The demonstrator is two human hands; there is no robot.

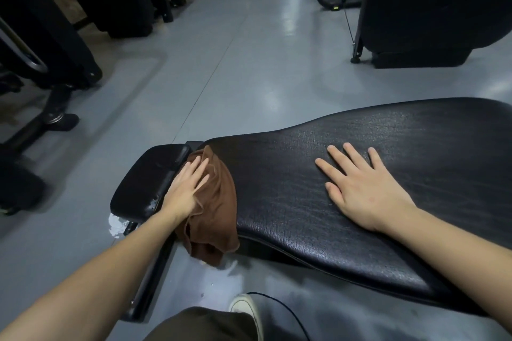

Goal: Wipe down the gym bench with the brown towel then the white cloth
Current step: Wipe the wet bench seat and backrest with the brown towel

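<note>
Gym bench [318, 188] runs nine-to-three, its three o'clock end cut off; left hand [184, 191] presses flat-fingered on the brown towel [216, 210] at eight o'clock, right hand [360, 188] splayed on the pad.

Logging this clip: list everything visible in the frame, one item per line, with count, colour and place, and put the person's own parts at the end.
gym bench: one, black, long back pad across centre and right, smaller seat pad at its left end
brown towel: one, brown, bunched at the gap between the two pads, hanging over the near edge
floor: one, grey, glossy, all around the bench
gym machines: several, black, far left and far right at the top
cable: one, black, thin, on the floor by the shoe
white cloth: none in view
shoe: one, white, bottom centre
left hand: one, fingers straight, pressing on the towel
right hand: one, flat, fingers spread on the back pad
</note>
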